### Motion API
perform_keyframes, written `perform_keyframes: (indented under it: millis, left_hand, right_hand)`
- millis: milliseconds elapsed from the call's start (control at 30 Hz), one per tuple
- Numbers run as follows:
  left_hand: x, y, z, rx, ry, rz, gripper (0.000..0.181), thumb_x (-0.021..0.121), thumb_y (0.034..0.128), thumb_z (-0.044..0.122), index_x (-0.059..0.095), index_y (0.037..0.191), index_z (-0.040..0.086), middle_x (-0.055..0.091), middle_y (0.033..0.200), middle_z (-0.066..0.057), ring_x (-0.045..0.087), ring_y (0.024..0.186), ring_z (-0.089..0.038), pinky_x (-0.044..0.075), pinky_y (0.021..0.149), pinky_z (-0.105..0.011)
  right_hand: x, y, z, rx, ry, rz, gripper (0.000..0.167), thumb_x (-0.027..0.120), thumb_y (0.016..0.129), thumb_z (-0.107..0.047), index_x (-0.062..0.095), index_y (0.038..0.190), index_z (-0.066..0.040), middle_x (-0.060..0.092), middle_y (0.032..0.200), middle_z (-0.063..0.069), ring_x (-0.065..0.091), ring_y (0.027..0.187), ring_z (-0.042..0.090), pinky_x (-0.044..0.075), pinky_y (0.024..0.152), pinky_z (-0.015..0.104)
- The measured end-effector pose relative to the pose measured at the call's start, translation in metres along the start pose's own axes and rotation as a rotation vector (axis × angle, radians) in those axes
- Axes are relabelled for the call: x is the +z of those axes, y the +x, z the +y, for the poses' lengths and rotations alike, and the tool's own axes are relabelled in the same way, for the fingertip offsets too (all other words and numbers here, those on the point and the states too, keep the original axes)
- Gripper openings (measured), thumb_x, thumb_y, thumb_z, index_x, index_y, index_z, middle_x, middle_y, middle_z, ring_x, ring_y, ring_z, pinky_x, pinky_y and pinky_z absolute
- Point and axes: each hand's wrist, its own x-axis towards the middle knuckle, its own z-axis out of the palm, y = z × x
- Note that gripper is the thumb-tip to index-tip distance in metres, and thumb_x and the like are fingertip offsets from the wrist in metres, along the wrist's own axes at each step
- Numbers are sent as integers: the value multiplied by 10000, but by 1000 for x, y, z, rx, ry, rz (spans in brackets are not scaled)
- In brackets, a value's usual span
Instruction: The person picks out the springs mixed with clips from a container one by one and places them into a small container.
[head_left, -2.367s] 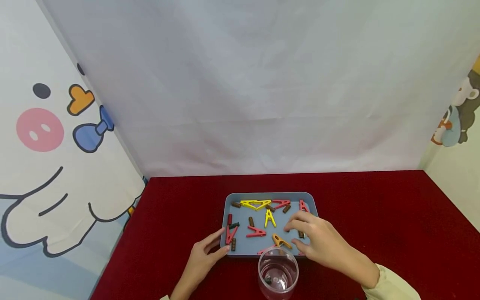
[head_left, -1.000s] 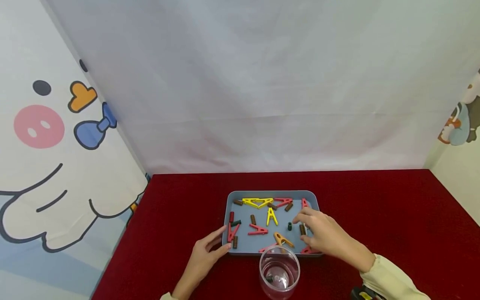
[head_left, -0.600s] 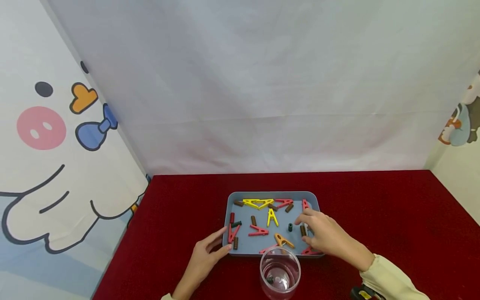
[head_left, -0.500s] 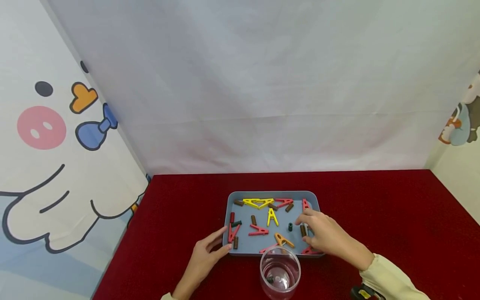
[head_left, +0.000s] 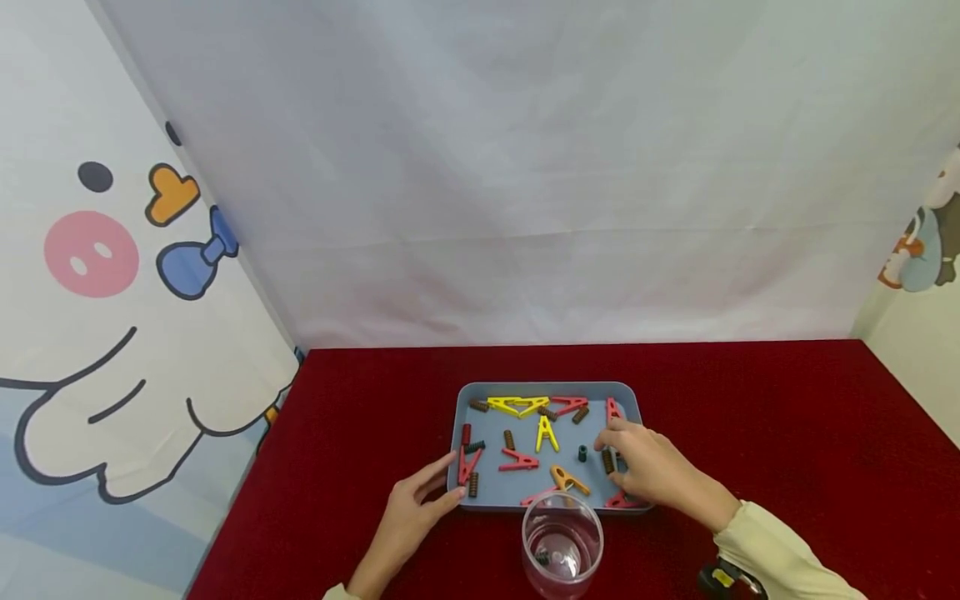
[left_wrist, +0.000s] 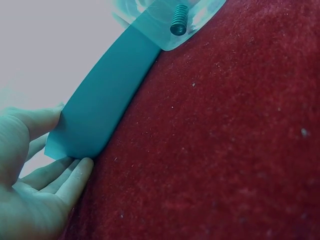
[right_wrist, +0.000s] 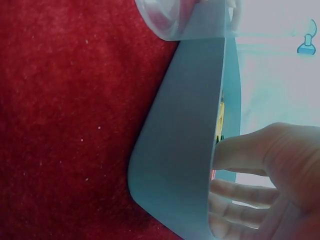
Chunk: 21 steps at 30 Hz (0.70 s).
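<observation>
A blue-grey tray (head_left: 525, 492) holds loose coil springs and plastic clips. My left hand (head_left: 408, 515) touches its front-left corner, thumb and fingers fairly straight against the wall, as the left wrist view also shows. My right hand (head_left: 652, 462) reaches over the right edge into the tray. Its thumb and index finger are apart near a brown spring (head_left: 607, 462), which appears to lie on the tray floor. The other fingers are partly hidden in the head view. Left of them, a dark green spring (head_left: 582, 453) stands upright. Near the front edge lies an orange clip (head_left: 568, 480).
A clear cup (head_left: 562, 546) with a dark green spring (left_wrist: 179, 20) inside stands against the tray's front side. Around the tray, yellow clips (head_left: 546, 434), red clips (head_left: 519, 460) and more springs are scattered. A dark red cloth (head_left: 360, 417) covers the table.
Since the earliest frame my right hand has drawn back to the right, uncovering the upright green spring and the brown one. Over the last half second it barely moves. My left hand stays in place.
</observation>
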Motion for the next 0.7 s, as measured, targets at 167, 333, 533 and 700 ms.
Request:
perform_keyframes:
  millis: [167,333,533,700]
  left_hand:
    - [0,1,1,12,26,14,557,729,844,265,536,1362,193,453,1413,-77,479,1220,-322,471,900,-373]
    - [0,1,1,7,35,21,555,730,842,275,541,1358,200,460,1408,-74,485,1216,-318,469,903,-383]
    - [1,0,1,-2,33,20,555,729,842,284,539,1358,205,455,1411,-81,487,1215,-311,474,894,-360]
    - [1,-2,1,5,18,23,550,727,846,264,540,1358,189,457,1410,-93,495,1207,-303,479,870,-307]
  right_hand:
    - [3,2,3,10,-3,-13,280,805,668,-37,687,919,-81,602,966,29,554,795,138,470,630,316]
    - [9,5,5,13,-4,-27,258,795,668,-23,690,897,-82,597,912,4,534,783,134,465,633,311]
    - [15,6,7,-18,-21,-17,201,762,663,6,674,812,-95,546,789,-49,483,714,105,436,603,286]
    - [14,6,7,-23,-7,-11,168,769,673,-9,671,776,-99,551,779,-53,489,711,103,445,611,291]
